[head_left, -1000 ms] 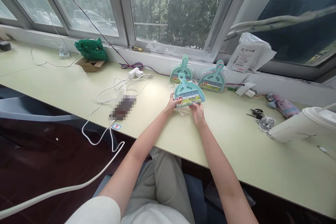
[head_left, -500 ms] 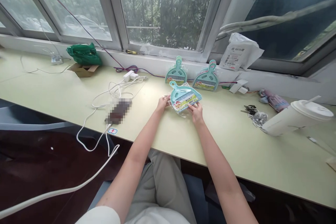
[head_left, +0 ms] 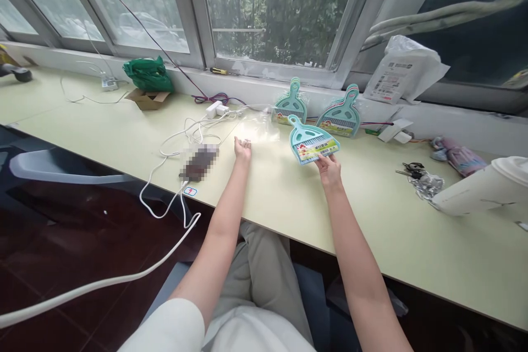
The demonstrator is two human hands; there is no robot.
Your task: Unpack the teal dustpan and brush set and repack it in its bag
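My right hand (head_left: 329, 168) grips the bottom edge of a teal mini dustpan-and-brush set (head_left: 311, 141) with a printed label, lifted a little above the pale green table (head_left: 289, 198). My left hand (head_left: 243, 148) holds a clear plastic wrapper (head_left: 258, 127) that stretches away from the set toward the left. Two more packaged teal dustpan sets (head_left: 291, 105) (head_left: 341, 117) lean against the window ledge just behind.
A white charger cable (head_left: 173, 154) and a blurred device (head_left: 200, 160) lie to the left. Keys (head_left: 410, 168), crumpled foil (head_left: 428, 185), a white lidded cup (head_left: 482, 190) and a folded umbrella (head_left: 456, 154) are at the right. A green bag on a cardboard box (head_left: 148, 80) stands far left.
The clear wrapper has come off the dustpan set: my left hand pulled it away leftward while my right hand kept the set and shifted slightly right.
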